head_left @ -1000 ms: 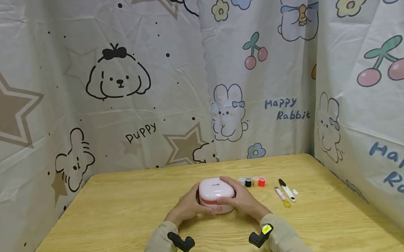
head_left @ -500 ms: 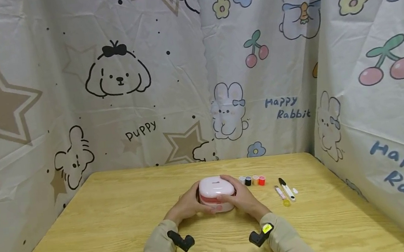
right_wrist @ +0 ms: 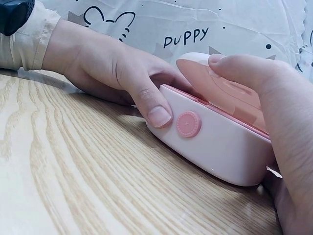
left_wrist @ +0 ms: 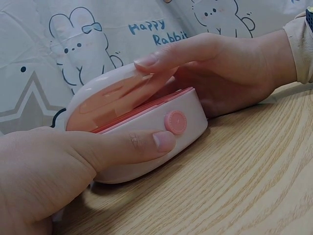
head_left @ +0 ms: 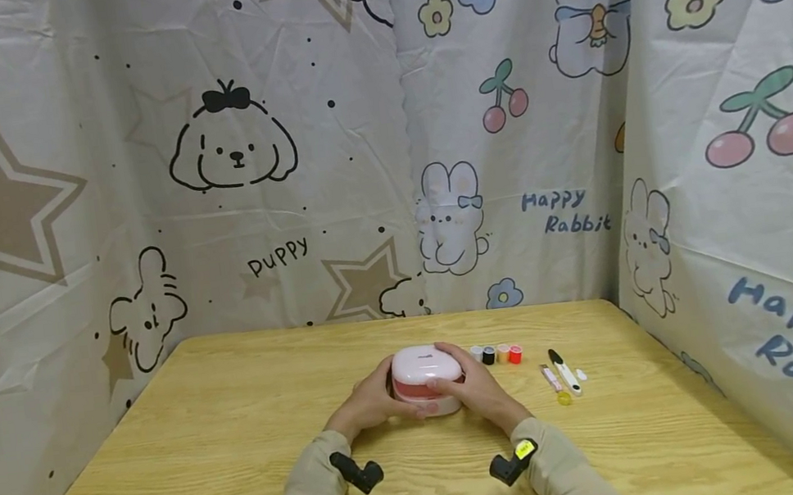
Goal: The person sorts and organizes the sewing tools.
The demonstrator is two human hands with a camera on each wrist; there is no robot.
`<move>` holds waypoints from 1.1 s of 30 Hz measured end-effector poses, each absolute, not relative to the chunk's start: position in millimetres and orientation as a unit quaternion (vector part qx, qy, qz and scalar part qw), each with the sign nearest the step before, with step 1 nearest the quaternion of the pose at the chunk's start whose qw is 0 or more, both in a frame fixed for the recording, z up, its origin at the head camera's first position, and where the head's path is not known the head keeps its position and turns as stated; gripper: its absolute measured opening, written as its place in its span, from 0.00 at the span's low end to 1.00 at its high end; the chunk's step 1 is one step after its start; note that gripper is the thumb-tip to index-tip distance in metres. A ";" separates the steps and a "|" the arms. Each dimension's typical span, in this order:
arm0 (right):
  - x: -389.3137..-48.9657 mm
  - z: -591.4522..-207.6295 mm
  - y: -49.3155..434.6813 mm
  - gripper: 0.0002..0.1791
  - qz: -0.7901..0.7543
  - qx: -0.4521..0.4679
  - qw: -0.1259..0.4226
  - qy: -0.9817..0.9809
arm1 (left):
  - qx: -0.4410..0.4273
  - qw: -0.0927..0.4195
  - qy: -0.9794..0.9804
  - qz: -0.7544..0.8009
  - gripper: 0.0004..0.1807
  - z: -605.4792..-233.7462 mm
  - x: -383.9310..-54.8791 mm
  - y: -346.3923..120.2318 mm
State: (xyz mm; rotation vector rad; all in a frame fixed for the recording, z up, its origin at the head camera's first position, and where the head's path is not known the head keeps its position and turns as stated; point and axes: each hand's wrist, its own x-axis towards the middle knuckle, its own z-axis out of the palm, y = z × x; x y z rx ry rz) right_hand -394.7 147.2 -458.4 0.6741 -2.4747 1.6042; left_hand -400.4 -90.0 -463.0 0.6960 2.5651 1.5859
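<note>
A small white box (right_wrist: 220,144) with a pink inner rim sits on the table, its rounded lid (head_left: 425,359) tilted partly up. The lid's inside is see-through pink, and a pink button-shaped catch (right_wrist: 189,124) marks the front. My left hand (head_left: 367,404) grips the base from the left, thumb (left_wrist: 164,142) against the front wall beside the catch. At the right side, my right hand (head_left: 486,389) holds the raised lid, its thumb (left_wrist: 149,61) on the front edge. The contents are hidden, as are most fingers behind the box.
Right of the box stand several thread spools, including a black spool (head_left: 488,355) and a red spool (head_left: 516,354). Farther right lie a slim white tool with a black end (head_left: 566,375), a small pinkish strip (head_left: 550,378), a yellow round item (head_left: 563,398) and a small white piece (head_left: 581,375). Patterned curtains border the table.
The lid has tilted further up, so a wider pink band shows at the front. Both hands keep their places on the box.
</note>
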 end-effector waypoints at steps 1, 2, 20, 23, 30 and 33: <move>-393.8 -457.8 147.1 0.42 0.529 0.221 0.058 -0.817 | 0.224 0.024 0.828 0.513 0.62 -463.0 -400.4 -89.8; -393.5 -457.5 147.1 0.42 0.528 0.219 0.060 -0.818 | 0.227 0.023 0.827 0.514 0.62 -463.2 -400.5 -89.7; -393.1 -455.5 147.0 0.44 0.540 0.204 0.061 -0.814 | 0.238 0.024 0.821 0.519 0.62 -461.0 -398.7 -89.4; -393.9 -456.1 146.9 0.42 0.542 0.204 0.064 -0.813 | 0.238 0.021 0.828 0.508 0.62 -460.1 -397.7 -89.7; -395.7 -457.2 144.8 0.40 0.552 0.197 0.050 -0.809 | 0.224 0.027 0.839 0.496 0.63 -460.1 -396.5 -91.3; -396.0 -456.1 145.5 0.40 0.552 0.197 0.059 -0.808 | 0.232 0.028 0.835 0.498 0.63 -460.2 -397.7 -90.4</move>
